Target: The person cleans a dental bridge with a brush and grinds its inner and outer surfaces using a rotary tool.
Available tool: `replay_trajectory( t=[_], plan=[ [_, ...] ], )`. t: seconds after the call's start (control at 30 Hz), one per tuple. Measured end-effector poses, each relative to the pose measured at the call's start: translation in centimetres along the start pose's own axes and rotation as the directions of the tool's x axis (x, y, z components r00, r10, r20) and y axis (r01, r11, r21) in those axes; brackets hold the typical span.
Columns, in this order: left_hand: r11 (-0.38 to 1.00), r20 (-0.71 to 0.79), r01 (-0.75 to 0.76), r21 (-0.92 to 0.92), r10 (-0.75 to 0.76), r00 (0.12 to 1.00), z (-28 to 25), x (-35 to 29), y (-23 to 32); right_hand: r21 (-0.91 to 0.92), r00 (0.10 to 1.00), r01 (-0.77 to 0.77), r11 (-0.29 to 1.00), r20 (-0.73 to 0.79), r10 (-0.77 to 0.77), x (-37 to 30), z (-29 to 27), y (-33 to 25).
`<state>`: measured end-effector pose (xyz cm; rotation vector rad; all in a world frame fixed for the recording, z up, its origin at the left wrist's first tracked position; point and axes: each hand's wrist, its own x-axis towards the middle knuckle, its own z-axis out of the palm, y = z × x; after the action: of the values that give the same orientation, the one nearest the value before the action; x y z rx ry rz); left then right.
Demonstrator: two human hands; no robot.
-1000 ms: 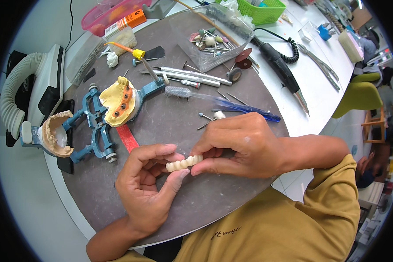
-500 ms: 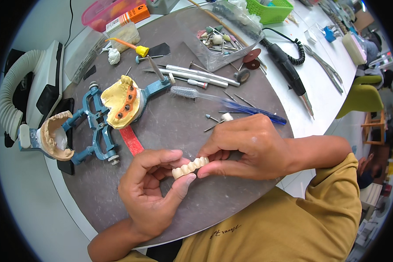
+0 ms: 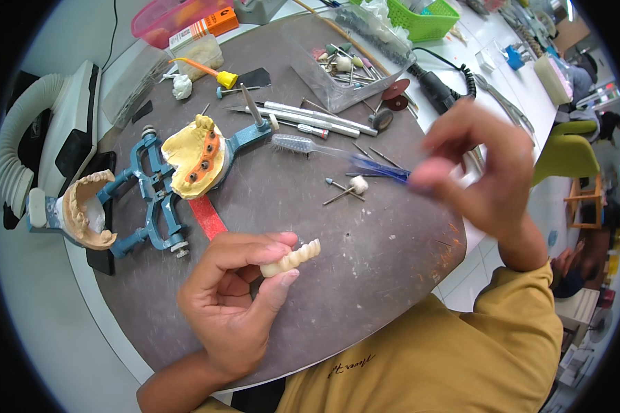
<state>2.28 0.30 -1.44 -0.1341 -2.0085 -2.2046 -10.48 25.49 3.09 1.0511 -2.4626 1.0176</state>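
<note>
The person wears a mustard-yellow shirt with small dark script on the chest, forearms bare.

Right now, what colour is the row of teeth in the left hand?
Creamy off-white teeth, clearest in the head view.

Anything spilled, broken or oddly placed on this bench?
Nothing stands out. The left hand pinches a tooth bridge intact; the right hand is lifted and blurred. Burs lie scattered loose on the mat, nothing spilled.

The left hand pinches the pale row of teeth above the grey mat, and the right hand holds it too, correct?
Not quite. In the head view only the left hand pinches the row of teeth above the grey mat; the right hand is raised apart from it, blurred.
</note>
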Motion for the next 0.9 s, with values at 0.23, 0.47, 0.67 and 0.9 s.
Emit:
replay_trajectory(
  t=[0.23,0.47,0.67,0.9],
  plan=[
    [0.991,-0.002,0.081,-0.109,-0.081,0.997,1.1,0.2,0.0,-0.574,0.888,-0.335,0.747,0.072,0.454,-3.3,-4.6,5.1],
    [0.954,0.019,0.234,-0.190,-0.234,0.972,2.7,-0.5,0.7,-0.506,0.858,-0.432,0.747,0.025,0.513,-4.0,-4.1,6.7],
    [0.939,0.052,0.267,-0.215,-0.262,0.964,4.2,-0.2,0.5,0.734,0.790,-0.411,0.540,-0.009,0.613,-6.0,-4.2,5.8],
    [0.956,0.079,0.207,-0.209,-0.195,0.978,4.6,-0.7,-0.3,0.939,0.953,-0.122,0.322,0.019,0.303,-8.3,1.2,-1.7]
  ],
)
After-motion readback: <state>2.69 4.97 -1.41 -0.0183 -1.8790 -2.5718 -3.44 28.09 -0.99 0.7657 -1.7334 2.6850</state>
